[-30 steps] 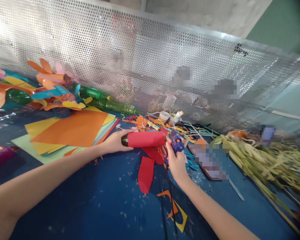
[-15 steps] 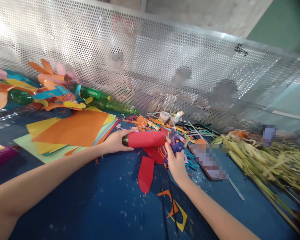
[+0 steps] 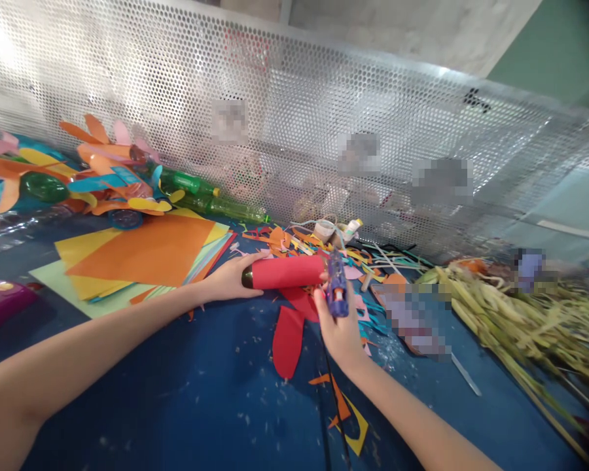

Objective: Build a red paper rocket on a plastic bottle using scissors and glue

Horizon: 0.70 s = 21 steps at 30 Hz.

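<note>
My left hand [image 3: 232, 277] grips the dark end of a bottle [image 3: 288, 271] wrapped in red paper, held sideways above the table. In my right hand [image 3: 341, 333] is a purple-blue hot glue gun [image 3: 338, 291], right by the other end of the bottle. A black cord [image 3: 334, 392] runs down from the gun toward me. Whether the gun's tip touches the bottle, I cannot tell. Just below the bottle lie red paper petals [image 3: 288, 343], rounded at the end. Orange paper scraps [image 3: 341, 402] rest nearer to me.
Coloured paper sheets [image 3: 142, 252] are stacked at left, in front of paper-decorated bottles [image 3: 112, 176]. Paper scraps [image 3: 279, 239] litter the back, before a perforated metal screen [image 3: 177, 85]. A phone [image 3: 412, 320] and dried husks [image 3: 510, 320] lie on the right.
The glue gun has turned in my right hand, from slanting across to pointing mostly away from me, and shifted slightly left. My left hand and the bottle stay nearly in place.
</note>
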Motion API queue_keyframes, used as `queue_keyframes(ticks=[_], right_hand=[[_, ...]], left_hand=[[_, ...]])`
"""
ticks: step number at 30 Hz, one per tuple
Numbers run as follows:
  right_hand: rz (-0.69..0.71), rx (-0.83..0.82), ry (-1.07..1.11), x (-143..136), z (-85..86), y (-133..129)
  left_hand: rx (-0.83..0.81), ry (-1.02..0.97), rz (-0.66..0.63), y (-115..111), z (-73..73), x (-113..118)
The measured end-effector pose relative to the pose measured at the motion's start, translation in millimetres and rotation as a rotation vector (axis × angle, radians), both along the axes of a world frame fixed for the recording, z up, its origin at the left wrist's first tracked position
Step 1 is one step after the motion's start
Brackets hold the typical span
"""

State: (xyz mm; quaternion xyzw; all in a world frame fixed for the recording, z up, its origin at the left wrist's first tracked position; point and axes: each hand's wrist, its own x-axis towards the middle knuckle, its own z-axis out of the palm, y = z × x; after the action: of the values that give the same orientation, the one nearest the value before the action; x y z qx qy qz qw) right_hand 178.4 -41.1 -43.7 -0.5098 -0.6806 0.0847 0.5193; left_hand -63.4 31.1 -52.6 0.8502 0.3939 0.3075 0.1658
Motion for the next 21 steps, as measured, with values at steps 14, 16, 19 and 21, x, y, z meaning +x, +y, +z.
queue_keyframes(ticks=[14,16,19,21], right_hand=[[-0.095,-0.133,0.155,0,4.8,3],[-0.109,-0.183,0.193,6,4.6,11],[-0.098,-0.221,0.205,10,1.6,16],[-0.077,-0.217,0.229,11,0.1,17]], left_hand=[[0.025,-0.026,-0.013,-1,1.1,-1],[0.030,-0.024,-0.005,-1,2.1,-1],[0.030,0.001,0.016,0,5.7,-2],[0.015,0.037,0.047,1,9.1,-4]])
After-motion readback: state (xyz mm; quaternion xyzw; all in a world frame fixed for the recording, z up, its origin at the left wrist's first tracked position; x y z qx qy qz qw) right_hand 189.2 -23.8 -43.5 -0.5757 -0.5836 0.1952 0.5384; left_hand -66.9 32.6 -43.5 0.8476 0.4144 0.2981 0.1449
